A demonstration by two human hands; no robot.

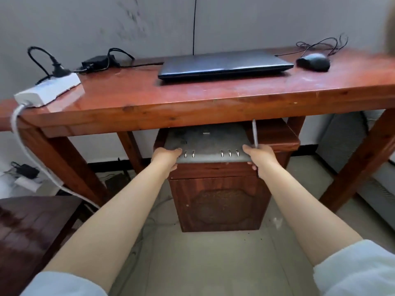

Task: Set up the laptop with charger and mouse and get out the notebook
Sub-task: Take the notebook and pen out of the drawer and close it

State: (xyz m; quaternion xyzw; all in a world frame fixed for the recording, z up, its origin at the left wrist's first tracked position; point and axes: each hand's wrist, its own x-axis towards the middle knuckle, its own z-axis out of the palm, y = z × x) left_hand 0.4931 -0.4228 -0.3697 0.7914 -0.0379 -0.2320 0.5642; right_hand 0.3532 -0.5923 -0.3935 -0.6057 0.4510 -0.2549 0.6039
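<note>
A grey ring-bound notebook [210, 142] lies on a small wooden cabinet [220, 201] under the red-brown table [192, 97]. My left hand [165, 158] grips its near left corner and my right hand [259, 155] grips its near right corner, with a pen [254, 133] held along the right edge. On the table a shut dark laptop [224, 64] lies at the back centre. A black mouse [313, 61] with a tangled cable sits to its right. The black charger brick [96, 60] lies at the back left, its plug in a white power strip [49, 89].
The power strip's grey cable [32, 154] hangs off the table's left edge to the floor. A dark wooden chair or stool [30, 229] stands at the lower left. Table legs flank the cabinet. Adapters and wires [25, 170] lie on the floor at the left.
</note>
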